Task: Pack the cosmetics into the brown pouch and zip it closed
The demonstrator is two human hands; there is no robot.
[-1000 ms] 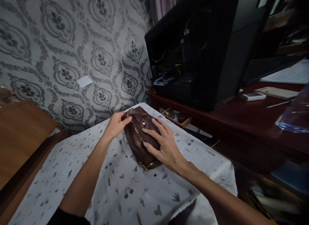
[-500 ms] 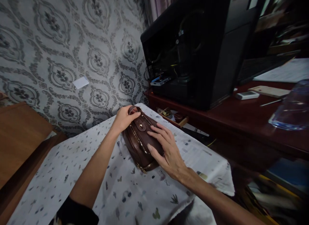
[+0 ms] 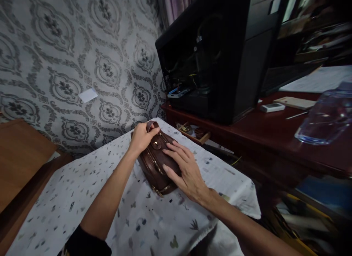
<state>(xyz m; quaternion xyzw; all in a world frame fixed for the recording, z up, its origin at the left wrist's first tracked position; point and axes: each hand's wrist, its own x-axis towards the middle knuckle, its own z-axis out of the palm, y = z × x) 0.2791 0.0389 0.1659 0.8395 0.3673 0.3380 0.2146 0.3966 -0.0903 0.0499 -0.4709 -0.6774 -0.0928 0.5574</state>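
Note:
A dark brown leather bag with gold zips and a round clasp patch lies on the white patterned cloth. At its far end my left hand is closed round the strap handle, thumb on top. My right hand rests on the bag's right side, palm down, fingers spread. Gold zip pulls hang at the near end of the bag. The fingers of my left hand are partly hidden behind the handle.
A black computer case stands on the dark red desk at the right, with a clear plastic container near the desk edge. Below is a small open drawer. A wooden piece of furniture stands at the left.
The whole view has shifted slightly, so most things appear a little further left. Both hands keep about the same places on the bag.

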